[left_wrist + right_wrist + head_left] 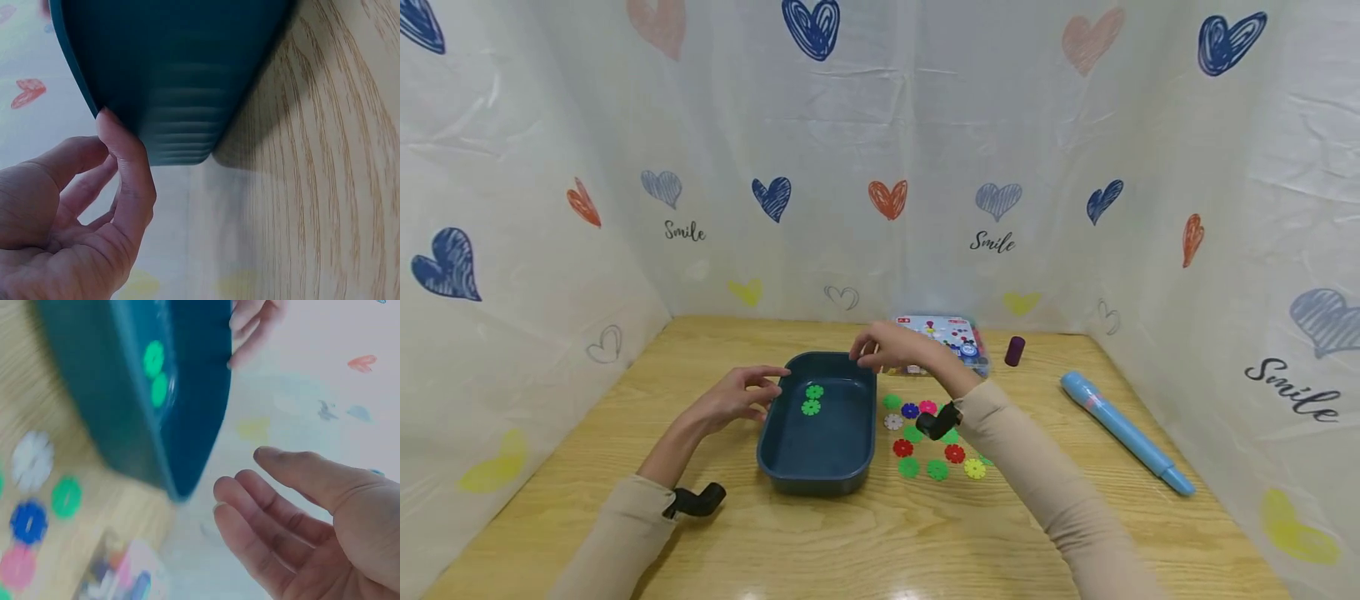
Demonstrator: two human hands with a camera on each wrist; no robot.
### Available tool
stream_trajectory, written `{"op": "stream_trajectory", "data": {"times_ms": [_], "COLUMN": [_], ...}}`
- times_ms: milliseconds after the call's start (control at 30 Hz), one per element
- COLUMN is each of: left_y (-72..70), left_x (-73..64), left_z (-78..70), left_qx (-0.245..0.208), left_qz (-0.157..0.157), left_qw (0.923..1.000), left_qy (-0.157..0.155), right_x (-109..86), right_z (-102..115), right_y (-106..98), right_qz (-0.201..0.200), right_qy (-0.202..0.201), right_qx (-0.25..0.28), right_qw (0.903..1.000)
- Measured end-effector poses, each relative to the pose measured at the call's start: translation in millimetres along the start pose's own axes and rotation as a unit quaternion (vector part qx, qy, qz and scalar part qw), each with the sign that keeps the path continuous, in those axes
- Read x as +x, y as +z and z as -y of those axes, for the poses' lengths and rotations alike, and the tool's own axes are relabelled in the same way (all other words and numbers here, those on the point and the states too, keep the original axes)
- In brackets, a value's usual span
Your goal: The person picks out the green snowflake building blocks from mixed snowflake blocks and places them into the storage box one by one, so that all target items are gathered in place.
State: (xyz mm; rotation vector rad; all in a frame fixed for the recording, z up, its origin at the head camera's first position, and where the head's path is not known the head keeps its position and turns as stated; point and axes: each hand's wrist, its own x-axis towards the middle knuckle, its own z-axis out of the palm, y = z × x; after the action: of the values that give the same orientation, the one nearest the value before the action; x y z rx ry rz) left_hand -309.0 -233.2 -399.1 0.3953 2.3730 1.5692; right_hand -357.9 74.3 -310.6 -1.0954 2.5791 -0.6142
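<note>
A dark teal rectangular tray (820,450) sits on the wooden table, with two green notched plastic discs (811,407) lying inside it. At its left rim is my left hand (737,396); in the left wrist view a fingertip touches the rim and the other fingers bend loosely. My right hand (891,346) hovers above the far right corner, relaxed and holding nothing. The right wrist view shows these right fingers (247,540) apart from the tray wall. Right of the tray lie several loose discs in green, red, blue, pink, white and yellow, partly hidden by the right forearm.
Behind the discs lies a clear box with a printed lid (958,337), partly covered by the right hand. A dark purple cylinder (1015,351) stands to its right. Along the table's right side lies a long light blue tube (1123,429). A heart-printed curtain (850,125) encloses the table.
</note>
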Motion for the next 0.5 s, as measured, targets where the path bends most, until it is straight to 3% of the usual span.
{"op": "stream_trajectory", "data": {"times_ms": [200,500], "left_y": [0.2,-1.8], "left_x": [-2.4,-1.6], "left_z": [0.8,1.6], "left_qx": [0.002,-0.003], "left_qz": [0.002,0.007], "left_qw": [1.0000,1.0000], "left_qy": [-0.002,0.004], "right_x": [-38.7,-85.6], "right_z": [-24.7,-57.7], "right_y": [-3.6,6.5], "right_qz": [-0.016,0.003], "right_qy": [-0.008,0.003], "right_qx": [-0.031,-0.035], "right_qw": [0.9994,0.9994]}}
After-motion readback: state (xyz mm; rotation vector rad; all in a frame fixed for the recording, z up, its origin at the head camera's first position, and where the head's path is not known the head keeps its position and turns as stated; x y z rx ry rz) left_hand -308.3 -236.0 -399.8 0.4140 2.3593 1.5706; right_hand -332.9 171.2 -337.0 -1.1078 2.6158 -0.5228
